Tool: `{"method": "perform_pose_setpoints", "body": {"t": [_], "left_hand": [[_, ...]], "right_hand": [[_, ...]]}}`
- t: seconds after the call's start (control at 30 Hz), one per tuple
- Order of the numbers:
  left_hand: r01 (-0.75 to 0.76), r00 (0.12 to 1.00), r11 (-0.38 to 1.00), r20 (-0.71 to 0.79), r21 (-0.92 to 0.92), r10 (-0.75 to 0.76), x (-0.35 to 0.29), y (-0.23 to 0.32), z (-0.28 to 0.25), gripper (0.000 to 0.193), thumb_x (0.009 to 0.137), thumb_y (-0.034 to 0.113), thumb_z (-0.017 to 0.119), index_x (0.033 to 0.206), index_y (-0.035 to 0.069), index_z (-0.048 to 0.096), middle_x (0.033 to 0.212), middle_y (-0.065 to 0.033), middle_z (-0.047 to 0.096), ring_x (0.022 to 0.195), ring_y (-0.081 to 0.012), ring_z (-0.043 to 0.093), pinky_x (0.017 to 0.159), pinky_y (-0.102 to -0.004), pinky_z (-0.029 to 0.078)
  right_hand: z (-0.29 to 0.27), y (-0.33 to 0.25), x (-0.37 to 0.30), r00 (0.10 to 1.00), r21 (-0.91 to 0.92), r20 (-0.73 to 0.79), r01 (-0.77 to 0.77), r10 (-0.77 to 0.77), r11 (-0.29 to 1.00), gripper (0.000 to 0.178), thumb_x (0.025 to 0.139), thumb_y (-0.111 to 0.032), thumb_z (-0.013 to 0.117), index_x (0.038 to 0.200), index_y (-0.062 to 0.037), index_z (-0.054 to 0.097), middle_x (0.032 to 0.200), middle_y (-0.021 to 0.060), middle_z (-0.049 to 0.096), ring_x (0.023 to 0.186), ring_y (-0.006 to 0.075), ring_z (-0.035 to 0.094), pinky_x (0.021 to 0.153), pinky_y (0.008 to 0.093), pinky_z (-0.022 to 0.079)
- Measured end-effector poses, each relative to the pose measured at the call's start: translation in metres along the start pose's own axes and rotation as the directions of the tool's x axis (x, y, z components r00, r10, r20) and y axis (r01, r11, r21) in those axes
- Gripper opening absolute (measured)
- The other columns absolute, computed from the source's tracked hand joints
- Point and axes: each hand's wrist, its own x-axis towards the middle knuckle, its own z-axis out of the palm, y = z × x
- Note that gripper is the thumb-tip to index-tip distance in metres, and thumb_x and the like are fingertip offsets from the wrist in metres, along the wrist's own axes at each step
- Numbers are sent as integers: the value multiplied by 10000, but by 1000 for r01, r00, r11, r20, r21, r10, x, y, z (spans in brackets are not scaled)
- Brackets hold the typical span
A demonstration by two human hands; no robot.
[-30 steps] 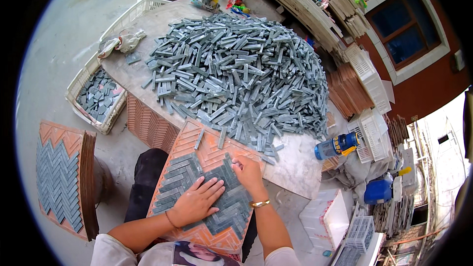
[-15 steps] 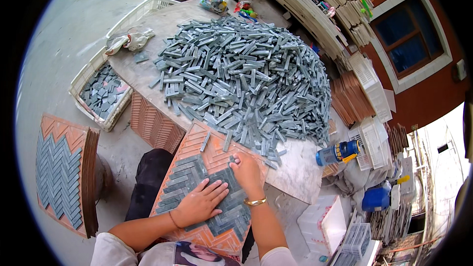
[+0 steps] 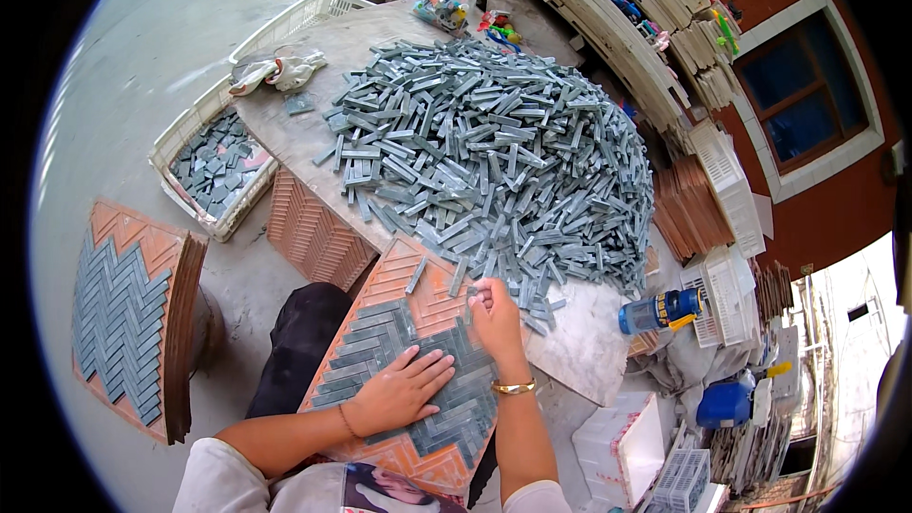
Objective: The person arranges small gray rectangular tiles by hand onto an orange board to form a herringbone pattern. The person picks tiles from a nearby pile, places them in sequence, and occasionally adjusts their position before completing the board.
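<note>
My left hand [image 3: 401, 397] lies flat, fingers stretched, on grey stone strips [image 3: 442, 361] set in a herringbone pattern. These fill much of an orange ribbed mould board [image 3: 432, 461] that slants across my lap. At the far right part of the pattern, my right hand [image 3: 498, 321] pinches a grey stone strip [image 3: 472, 293], mostly hidden by the fingers. Two loose strips [image 3: 416, 275] lie on the bare orange grooves beyond the pattern. Just past the board, a big heap of similar strips [image 3: 494, 152] covers the tabletop.
Left stands a stack of boards, its top one patterned with strips [image 3: 119, 323]. A white crate [image 3: 169, 154] holds grey chips; gloves [image 3: 285, 71] rest on the table corner. Right are a blue bottle [image 3: 655, 312], a white foam box [image 3: 617, 451] and stacked boards [image 3: 692, 204].
The whole view has shifted slightly, so things sit farther right. My right hand has moved a little away from me along the board. My left hand stays flat on the pattern.
</note>
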Motion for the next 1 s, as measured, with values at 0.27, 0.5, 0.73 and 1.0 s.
{"method": "perform_pose_setpoints", "body": {"t": [0.27,0.5,0.73,1.0], "left_hand": [[47,999,988,-13,-146,-49,-11,1,-6,614,836,303,633,1349,24,440,1430,-112,412,1353,-251,350,1112,-451,269],[212,971,957,-66,-196,-228,-45,-9,-32,598,814,217,662,1336,21,447,1418,-129,420,1345,-276,361,1106,-458,280],[232,966,958,-79,-171,-248,-43,-18,-38,602,815,207,670,1344,33,444,1415,-127,428,1343,-285,365,1111,-459,273],[195,965,980,-169,-42,-199,-1,-39,-18,605,844,287,628,1344,4,437,1405,-134,434,1336,-274,364,1112,-447,269]], "right_hand": [[38,-12,3,922,335,361,-269,140,903,221,845,-23,604,1065,-6,593,811,13,608,673,63,563,595,206,476],[47,-30,-18,992,-77,110,78,-69,994,224,777,-46,681,999,-20,657,766,79,640,611,155,590,593,276,488],[58,-31,-34,979,-229,-44,184,-200,956,229,768,-82,696,987,-24,663,781,99,659,629,243,617,603,339,497],[54,-41,11,999,-114,19,-45,48,992,217,799,-136,677,962,-17,597,776,156,666,742,307,655,660,402,504]]}}
